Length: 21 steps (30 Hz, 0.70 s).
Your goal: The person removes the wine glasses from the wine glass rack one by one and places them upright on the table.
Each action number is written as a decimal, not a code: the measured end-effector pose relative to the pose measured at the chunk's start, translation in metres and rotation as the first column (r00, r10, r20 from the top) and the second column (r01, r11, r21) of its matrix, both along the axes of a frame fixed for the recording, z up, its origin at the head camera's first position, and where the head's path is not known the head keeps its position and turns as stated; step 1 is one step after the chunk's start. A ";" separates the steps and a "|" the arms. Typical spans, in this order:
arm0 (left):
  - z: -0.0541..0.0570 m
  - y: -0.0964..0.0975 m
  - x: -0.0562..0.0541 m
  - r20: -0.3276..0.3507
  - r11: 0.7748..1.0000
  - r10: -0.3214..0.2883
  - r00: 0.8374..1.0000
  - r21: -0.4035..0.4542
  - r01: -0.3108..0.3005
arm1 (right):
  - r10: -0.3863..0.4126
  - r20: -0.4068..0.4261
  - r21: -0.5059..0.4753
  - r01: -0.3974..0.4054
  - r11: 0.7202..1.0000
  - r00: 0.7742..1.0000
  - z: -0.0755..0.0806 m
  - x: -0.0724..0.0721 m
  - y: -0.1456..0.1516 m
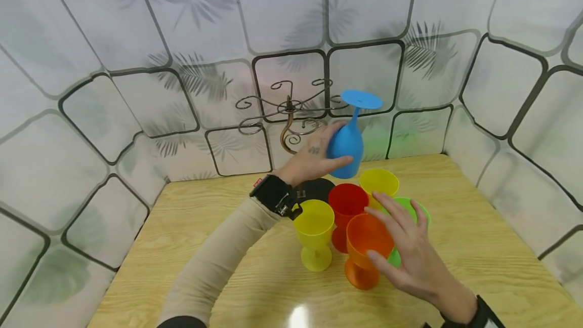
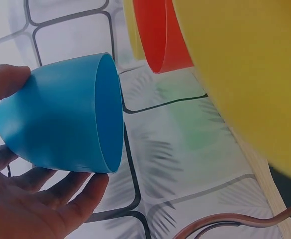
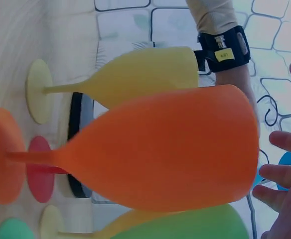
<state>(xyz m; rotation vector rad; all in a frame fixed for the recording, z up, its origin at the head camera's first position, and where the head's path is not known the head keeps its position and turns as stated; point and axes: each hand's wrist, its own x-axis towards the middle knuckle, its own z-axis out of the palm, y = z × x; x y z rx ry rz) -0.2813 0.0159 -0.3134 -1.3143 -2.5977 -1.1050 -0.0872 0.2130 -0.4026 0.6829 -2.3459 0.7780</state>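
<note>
Upside down in my left hand (image 1: 311, 156) is a blue plastic goblet (image 1: 348, 146), its foot pointing up. The left wrist view shows thumb and fingers curled around the goblet's bowl (image 2: 61, 114). My right hand (image 1: 412, 252) hovers with spread fingers beside an upright orange goblet (image 1: 366, 239). In the right wrist view those fingertips (image 3: 285, 142) are near the orange rim and grip nothing. Around it stand a green goblet (image 1: 421, 211), a red goblet (image 1: 347, 199), a yellow goblet (image 1: 314, 221) at left and another yellow goblet (image 1: 379, 181) behind.
A metal rack (image 1: 290, 107) with several curled arms rises behind the goblets from a round black base (image 1: 319, 186). Everything stands on a light wooden table (image 1: 218, 216). Patterned wall covering (image 1: 296, 14) encloses the back and sides.
</note>
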 end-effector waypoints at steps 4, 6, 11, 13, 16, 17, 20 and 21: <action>0.001 -0.002 0.006 0.013 1.000 -0.006 1.000 -0.008 0.006 | -0.012 0.008 0.052 0.011 0.999 1.000 0.012 -0.006 0.001; 0.001 -0.004 0.010 0.033 1.000 -0.012 0.999 -0.008 0.012 | -0.014 -0.009 0.078 0.015 0.997 1.000 0.017 -0.010 0.001; 0.003 -0.006 0.016 0.066 0.999 -0.039 0.997 0.010 0.038 | -0.010 -0.002 0.093 0.010 0.996 1.000 0.025 -0.023 0.002; 0.002 -0.008 0.017 0.073 0.999 -0.048 0.996 0.020 0.047 | -0.004 0.016 0.086 0.002 0.996 1.000 0.027 -0.027 0.002; 0.001 -0.010 0.020 0.077 0.998 -0.062 0.995 0.028 0.060 | 0.002 0.032 0.085 -0.004 0.996 0.999 0.029 -0.030 0.000; 0.001 -0.010 0.022 0.080 0.998 -0.066 0.995 0.029 0.064 | 0.003 0.034 0.085 -0.006 0.996 0.999 0.029 -0.030 0.000; 0.001 -0.012 0.026 0.098 0.996 -0.075 0.992 0.047 0.070 | 0.005 0.031 0.084 -0.007 0.996 1.000 0.030 -0.030 0.000; 0.001 -0.012 0.028 0.109 0.996 -0.078 0.991 0.057 0.072 | 0.006 0.028 0.082 -0.009 0.997 1.000 0.030 -0.030 0.000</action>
